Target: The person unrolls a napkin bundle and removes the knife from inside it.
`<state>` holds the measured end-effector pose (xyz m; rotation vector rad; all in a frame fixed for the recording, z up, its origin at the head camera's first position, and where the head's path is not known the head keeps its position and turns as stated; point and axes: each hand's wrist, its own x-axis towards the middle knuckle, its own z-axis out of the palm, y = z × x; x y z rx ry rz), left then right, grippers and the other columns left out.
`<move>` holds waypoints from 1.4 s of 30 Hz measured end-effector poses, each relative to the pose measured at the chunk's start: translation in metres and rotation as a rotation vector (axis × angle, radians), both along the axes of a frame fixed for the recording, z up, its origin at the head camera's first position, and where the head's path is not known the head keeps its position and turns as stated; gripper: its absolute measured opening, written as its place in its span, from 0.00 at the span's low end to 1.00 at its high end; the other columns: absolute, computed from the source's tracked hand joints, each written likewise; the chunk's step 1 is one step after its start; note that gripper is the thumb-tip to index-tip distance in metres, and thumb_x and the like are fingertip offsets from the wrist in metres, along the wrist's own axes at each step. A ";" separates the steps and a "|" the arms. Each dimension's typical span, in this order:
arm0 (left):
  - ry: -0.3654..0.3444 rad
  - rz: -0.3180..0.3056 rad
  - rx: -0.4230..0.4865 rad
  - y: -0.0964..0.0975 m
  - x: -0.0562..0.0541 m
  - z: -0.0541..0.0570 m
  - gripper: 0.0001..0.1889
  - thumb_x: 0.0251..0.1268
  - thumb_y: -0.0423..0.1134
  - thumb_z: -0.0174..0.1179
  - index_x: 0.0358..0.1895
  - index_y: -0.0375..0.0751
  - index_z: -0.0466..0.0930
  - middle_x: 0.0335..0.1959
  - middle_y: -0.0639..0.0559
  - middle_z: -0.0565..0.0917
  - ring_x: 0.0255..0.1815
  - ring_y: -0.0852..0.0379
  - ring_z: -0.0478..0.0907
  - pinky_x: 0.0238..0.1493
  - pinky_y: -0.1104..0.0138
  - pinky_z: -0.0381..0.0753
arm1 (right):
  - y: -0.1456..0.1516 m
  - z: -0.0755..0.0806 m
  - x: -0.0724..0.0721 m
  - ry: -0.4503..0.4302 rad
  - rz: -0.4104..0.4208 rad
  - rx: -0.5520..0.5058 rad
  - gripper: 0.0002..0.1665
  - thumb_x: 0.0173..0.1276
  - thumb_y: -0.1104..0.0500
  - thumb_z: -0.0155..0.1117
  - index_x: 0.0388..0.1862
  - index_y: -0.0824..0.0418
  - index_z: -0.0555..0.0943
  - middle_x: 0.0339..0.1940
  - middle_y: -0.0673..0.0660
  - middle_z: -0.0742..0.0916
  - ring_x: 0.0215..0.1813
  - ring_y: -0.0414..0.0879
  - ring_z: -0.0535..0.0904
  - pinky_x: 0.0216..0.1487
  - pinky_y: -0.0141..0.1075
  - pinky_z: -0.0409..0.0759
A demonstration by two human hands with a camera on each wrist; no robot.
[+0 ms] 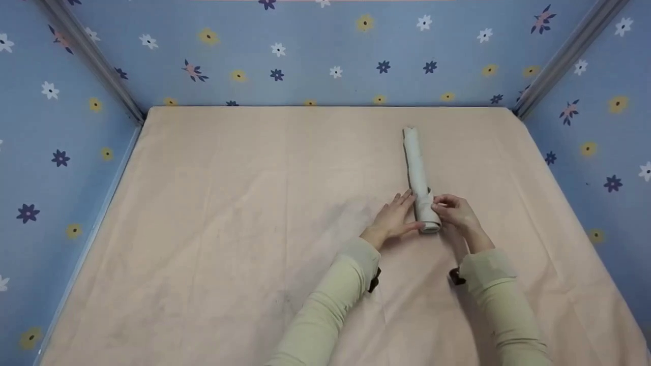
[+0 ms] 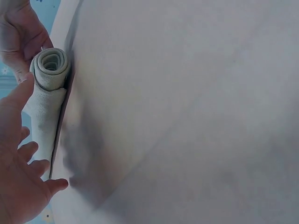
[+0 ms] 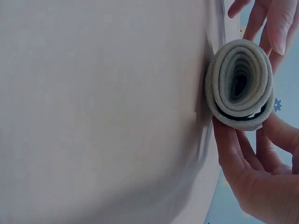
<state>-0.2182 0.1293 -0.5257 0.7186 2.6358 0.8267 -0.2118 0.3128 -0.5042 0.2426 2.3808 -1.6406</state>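
Note:
A thick, pale grey-green cloth (image 1: pixel 417 170), rolled into a long tube, lies right of the middle of the table, pointing away from me. Its near end shows spiral layers in the right wrist view, where the rolled cloth (image 3: pixel 240 81) has a dark gap between its outer layers. My left hand (image 1: pixel 391 219) lies along the roll's left side, fingers extended, thumb by the near end. On the other side, my right hand (image 1: pixel 462 217) pinches the outer layer near that end between thumb and fingers. The right fingers partly hide this edge.
A light peach cloth with creases covers the table (image 1: pixel 229 203). Blue flowered panels, including the back wall (image 1: pixel 305 51), enclose it on the left, back and right. Grey posts (image 1: pixel 569 56) stand at the back corners. A dark wrist strap (image 1: pixel 456 276) shows at the right cuff.

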 end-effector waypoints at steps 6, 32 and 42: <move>-0.022 0.007 0.014 0.000 -0.001 -0.002 0.43 0.54 0.63 0.51 0.69 0.46 0.48 0.70 0.55 0.47 0.69 0.53 0.43 0.64 0.55 0.51 | 0.003 0.000 -0.002 -0.035 0.015 -0.057 0.04 0.63 0.64 0.57 0.34 0.64 0.73 0.35 0.52 0.76 0.32 0.37 0.72 0.33 0.27 0.74; -0.021 0.042 -0.032 0.004 -0.001 -0.007 0.39 0.56 0.63 0.50 0.69 0.52 0.50 0.70 0.57 0.48 0.69 0.53 0.43 0.66 0.57 0.47 | 0.023 0.001 -0.003 -0.185 -0.027 -0.196 0.04 0.65 0.65 0.53 0.39 0.62 0.71 0.32 0.47 0.77 0.35 0.36 0.73 0.42 0.29 0.73; -0.015 0.059 -0.026 0.005 0.000 -0.009 0.40 0.55 0.64 0.49 0.69 0.53 0.50 0.70 0.55 0.49 0.69 0.52 0.43 0.66 0.58 0.45 | 0.028 0.000 -0.003 -0.191 -0.055 -0.044 0.14 0.64 0.62 0.55 0.47 0.68 0.71 0.34 0.48 0.78 0.37 0.36 0.74 0.44 0.29 0.74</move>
